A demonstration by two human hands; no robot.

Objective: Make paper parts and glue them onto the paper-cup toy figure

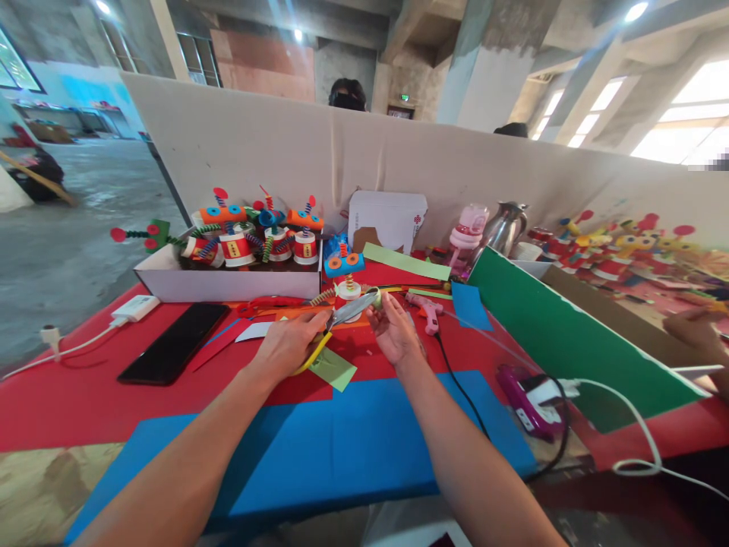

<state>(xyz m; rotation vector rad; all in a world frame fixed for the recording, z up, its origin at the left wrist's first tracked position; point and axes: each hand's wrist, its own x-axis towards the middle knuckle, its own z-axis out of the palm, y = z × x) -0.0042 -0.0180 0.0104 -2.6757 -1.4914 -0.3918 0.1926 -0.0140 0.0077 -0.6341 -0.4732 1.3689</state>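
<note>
My left hand (289, 343) grips yellow-handled scissors (342, 317) whose blades point right toward a small green paper piece (377, 298) pinched in the fingers of my right hand (392, 328). The blades touch or nearly touch that piece. Both hands hover above red and blue paper sheets (342, 441) on the table. A light green paper scrap (333, 368) lies just under my left hand. A small paper toy with a blue and orange top (345, 272) stands right behind the scissors.
A white box (228, 282) of finished paper toys sits at the back left, a black phone (174, 343) and charger (134, 308) to the left. A pink glue gun (428, 310), green board (569, 334), purple device (527, 399) and cables lie right. Another person's hand (698, 330) is at far right.
</note>
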